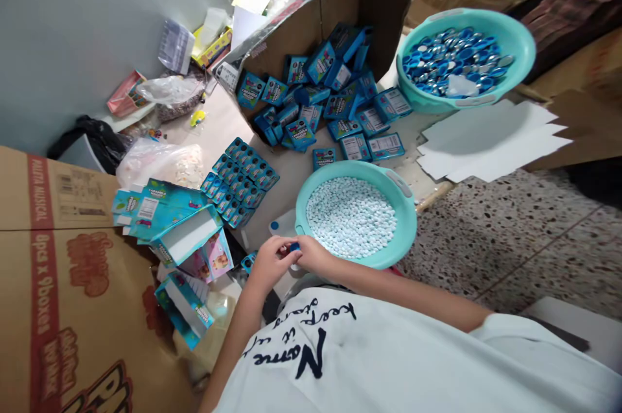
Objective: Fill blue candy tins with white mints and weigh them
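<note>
My left hand (272,262) and my right hand (311,253) meet in front of my shirt, with the fingers of both closed round a small dark blue round piece (294,246). Just beyond them is a teal basin (409,225) full of small pale blue candies (352,217). A second teal basin (522,53) at the upper right holds many shiny blue and silver round pieces (449,59). Small blue boxes (250,90) spill out of a big open carton (389,4). Rows of small blue packs (240,181) stand together left of the candy basin.
Flat blue cartons (162,205) and an open blue box (187,309) lie at the left, beside a large brown carton (97,322). Plastic bags (155,163) rest near the wall. White card sheets (490,141) overhang the table's right edge.
</note>
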The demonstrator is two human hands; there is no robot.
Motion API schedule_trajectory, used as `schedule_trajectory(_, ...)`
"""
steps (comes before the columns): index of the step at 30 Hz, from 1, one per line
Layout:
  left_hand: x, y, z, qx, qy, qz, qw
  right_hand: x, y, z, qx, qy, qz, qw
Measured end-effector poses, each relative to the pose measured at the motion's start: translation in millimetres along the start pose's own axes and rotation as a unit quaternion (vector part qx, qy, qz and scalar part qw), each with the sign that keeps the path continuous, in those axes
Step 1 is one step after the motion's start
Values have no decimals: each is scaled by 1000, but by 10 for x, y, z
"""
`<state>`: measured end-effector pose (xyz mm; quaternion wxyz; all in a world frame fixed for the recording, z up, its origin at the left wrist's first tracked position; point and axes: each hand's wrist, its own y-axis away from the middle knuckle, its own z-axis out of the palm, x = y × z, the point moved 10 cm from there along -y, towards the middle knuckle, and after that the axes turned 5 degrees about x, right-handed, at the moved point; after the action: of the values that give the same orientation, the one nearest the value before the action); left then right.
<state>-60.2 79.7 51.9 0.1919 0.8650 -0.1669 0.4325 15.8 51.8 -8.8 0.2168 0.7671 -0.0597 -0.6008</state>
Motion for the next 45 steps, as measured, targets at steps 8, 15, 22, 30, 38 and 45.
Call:
schedule_trajectory(8,-388,117,-207,70,49,-72,994,36,1,59,7,21,38,999)
schedule_trajectory(15,-1121,-487,-1341,233,-32,-201,951,134,40,-48,17,26,78,996)
schedule_trajectory(22,-1453,-1196,-1767,207,-188,-272,921,139,28,-77,8,24,80,996)
schedule_trajectory(30,-1567,-1474,-1914,146,-297,-292,898,189,-25,-169,5,26,87,996)
schedule_trajectory(38,-1709,-1740,-1993,72,-274,-334,899,253,122,-97,-9,38,101,994)
schedule_trajectory(45,-1125,-1384,-1707,157,-213,-281,922,251,128,-263,0,60,98,993)
